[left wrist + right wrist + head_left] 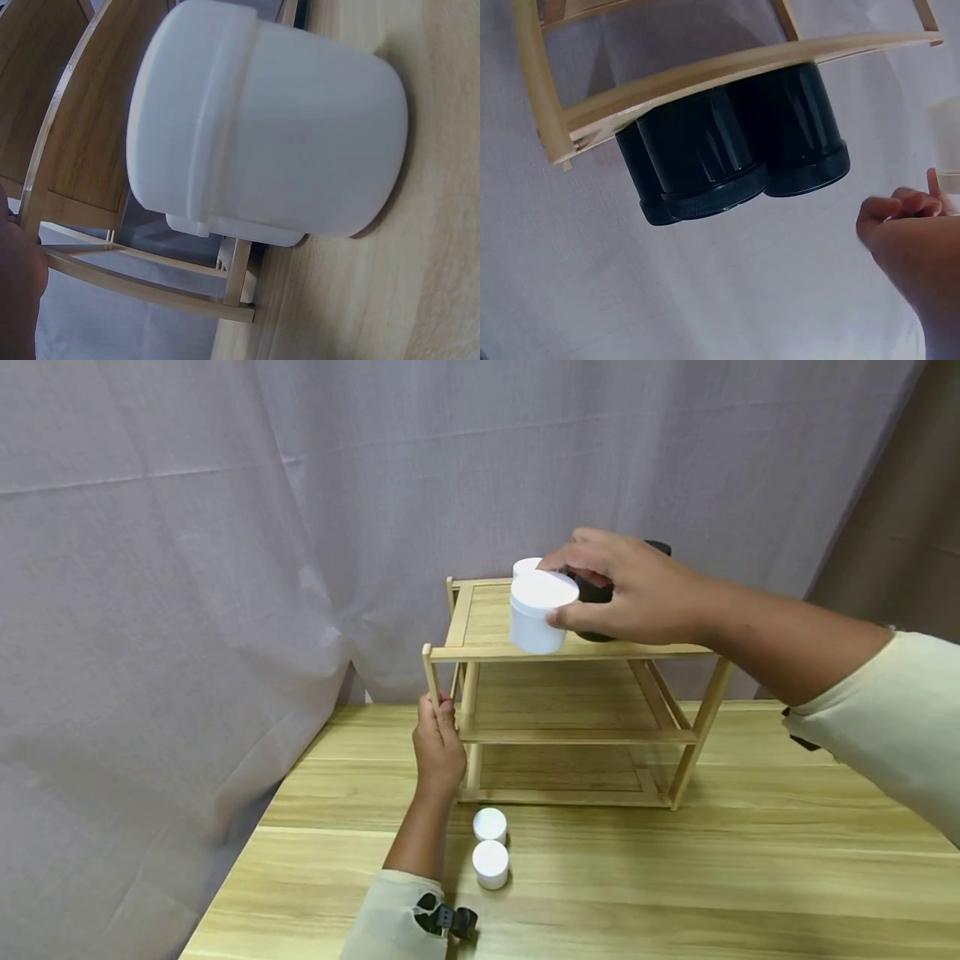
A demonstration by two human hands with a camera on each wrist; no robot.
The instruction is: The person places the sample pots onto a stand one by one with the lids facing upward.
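Observation:
My right hand (637,589) pinches a white lidded jar (537,631) between thumb and fingers, over the front edge of the wooden rack's (585,737) top shelf. In the right wrist view, that jar (946,139) shows only in part beside the hand (911,232). Another white jar (527,565) is just behind it, mostly hidden. Black lidded jars (705,146) stand on the top shelf, largely covered by my right hand in the head view. My left hand (438,747) grips the rack's left front post (431,677).
Two white jars, a nearer one (491,866) and a farther one (490,823), stand on the wooden table (600,877) in front of the rack, by my left forearm. The nearer jar (300,127) looms large in the left wrist view. A grey curtain (375,485) hangs behind.

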